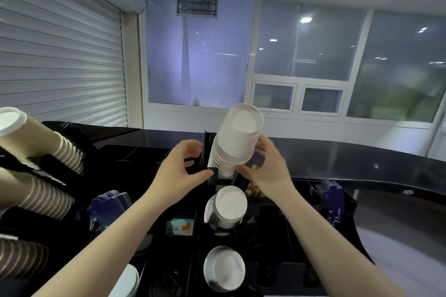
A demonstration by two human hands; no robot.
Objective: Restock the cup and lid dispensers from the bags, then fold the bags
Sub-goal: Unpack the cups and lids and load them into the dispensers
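Observation:
A tilted stack of white paper cups (237, 137) sticks up out of the top slot of the black dispenser (214, 179), open ends toward me. My right hand (264, 166) grips the stack's lower right side, fingers behind it and thumb beneath. My left hand (183, 166) is curled at the black collar just left of the stack's base, with its thumb on that collar. Two lower slots each show a white cup stack (226, 207), (224, 270). No bag is in view.
Stacks of brown ripple cups (48, 149) lean out of holders at the left. Blue sleeves (108, 207) and a small printed box (181, 226) sit in compartments. A glossy black counter (350, 159) runs behind, with a roller shutter (60, 55) at the far left.

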